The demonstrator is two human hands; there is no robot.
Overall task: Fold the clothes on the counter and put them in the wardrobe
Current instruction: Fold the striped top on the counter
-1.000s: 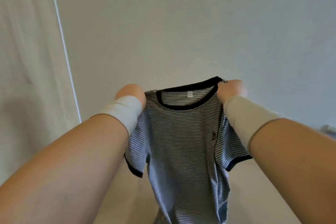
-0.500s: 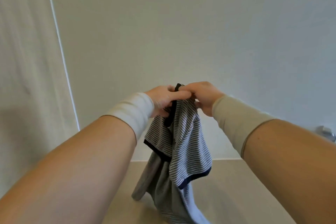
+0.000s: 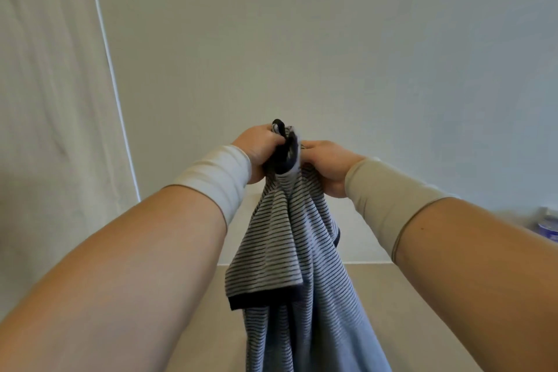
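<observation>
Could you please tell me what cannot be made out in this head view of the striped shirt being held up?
- Striped shirt: its hem is cut off by the bottom edge.
- Left hand and right hand: their fingertips are hidden in the bunched collar.
- Counter: most of it is covered by the arms and the shirt.
- Blue and white object: cut off by the right edge, too small to identify.
- Wardrobe: not in view.

One striped shirt, two hands, two wrist sleeves.

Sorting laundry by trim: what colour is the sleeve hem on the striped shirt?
Dark navy, nearly black, on the sleeve hem; head view.
</observation>
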